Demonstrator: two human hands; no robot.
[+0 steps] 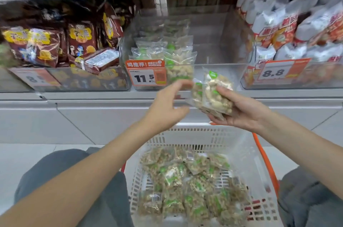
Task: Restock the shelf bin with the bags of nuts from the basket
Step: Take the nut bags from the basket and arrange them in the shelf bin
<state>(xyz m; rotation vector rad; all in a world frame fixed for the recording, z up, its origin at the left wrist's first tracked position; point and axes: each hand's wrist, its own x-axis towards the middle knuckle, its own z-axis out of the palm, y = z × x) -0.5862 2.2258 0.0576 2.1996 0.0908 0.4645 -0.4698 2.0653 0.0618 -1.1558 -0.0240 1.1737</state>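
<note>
Our right hand holds a small stack of bags of nuts in front of the clear shelf bin, thumb curled over the top bag and fingers cupped beneath; how many bags are in this grip we cannot tell, at least two. Our left hand reaches toward the stack with its grip half open, fingertips blurred just beside the nearest bag; whether they touch it is unclear. The bin holds a row of the same bags on its left side behind an orange price tag. Below, the white basket carries many more bags, its near edge cut off.
</note>
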